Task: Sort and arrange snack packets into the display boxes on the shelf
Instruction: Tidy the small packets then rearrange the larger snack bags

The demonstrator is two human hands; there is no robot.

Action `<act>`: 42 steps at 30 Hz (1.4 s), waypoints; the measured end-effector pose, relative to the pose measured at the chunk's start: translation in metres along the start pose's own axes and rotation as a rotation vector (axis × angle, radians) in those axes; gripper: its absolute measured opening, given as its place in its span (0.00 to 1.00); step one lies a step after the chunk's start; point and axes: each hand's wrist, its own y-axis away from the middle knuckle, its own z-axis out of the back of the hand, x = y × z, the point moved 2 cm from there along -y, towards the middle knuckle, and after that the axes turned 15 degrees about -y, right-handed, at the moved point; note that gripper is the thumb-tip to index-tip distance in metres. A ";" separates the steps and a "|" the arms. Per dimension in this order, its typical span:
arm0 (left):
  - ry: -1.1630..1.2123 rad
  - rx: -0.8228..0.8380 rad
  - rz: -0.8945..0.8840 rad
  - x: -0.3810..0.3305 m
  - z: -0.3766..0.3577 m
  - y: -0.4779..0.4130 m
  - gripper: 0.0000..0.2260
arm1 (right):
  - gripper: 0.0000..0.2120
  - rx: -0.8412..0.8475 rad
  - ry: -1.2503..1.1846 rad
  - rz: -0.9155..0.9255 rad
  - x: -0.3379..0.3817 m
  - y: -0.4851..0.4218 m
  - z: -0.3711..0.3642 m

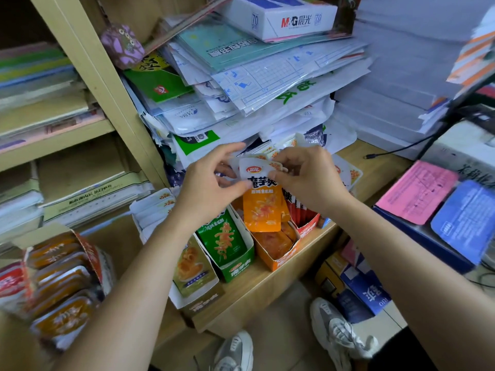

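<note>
Orange-foil packs are sitting in an open carton [91, 250] at 8 o'clock, nearest the camera; their print is blurring past reading.

Shelf [267, 298], 6 o'clock: four display boxes are standing in a row by its front edge, running from 7 toward 3 o'clock: olive box [198, 303], green box [238, 269], orange box [282, 259], red box [308, 227]. The green box front is showing 魔芋爽 in white.

Packets [263, 210], centre: an orange fanned bunch is hanging just above the orange box. The left hand [209, 186] is pinching the white tops between thumb and fingers; the right hand [308, 178] is pinching the same tops from the 3 o'clock side, fingers curled. The front packet is showing a red 卫龙 badge, black 魔芋爽 partly under the thumbs, and "20%" at the corner.

Risk: with only the tops being gripped, an inner packet may be working loose, dropping into the green box or off the shelf. The olive box is sitting right at the edge, where a forearm could knock it.

Pile [267, 84], 12 o'clock: slick plastic sleeves are leaning over the boxes and could slide onto them.

Ream [281, 20], farthest: reading "M&G 晨光" and "70".
</note>
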 end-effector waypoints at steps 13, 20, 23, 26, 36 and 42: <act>-0.162 -0.175 0.094 0.004 0.005 0.007 0.06 | 0.09 -0.134 0.062 0.161 0.021 0.042 0.006; -0.305 -0.299 0.117 0.007 -0.002 0.006 0.08 | 0.23 0.362 0.418 0.066 -0.004 0.085 -0.023; -0.439 -0.360 0.052 0.004 -0.006 0.005 0.09 | 0.15 0.302 0.559 0.036 -0.013 0.092 -0.022; -0.500 -0.352 0.016 -0.002 -0.014 0.007 0.09 | 0.14 0.187 0.474 -0.109 -0.022 0.101 -0.011; -0.524 -0.169 0.040 0.011 -0.016 0.003 0.08 | 0.20 0.117 0.360 -0.328 -0.016 0.119 -0.009; -0.406 -0.097 0.028 0.005 -0.010 0.004 0.10 | 0.08 0.010 0.254 -0.427 -0.018 0.131 -0.006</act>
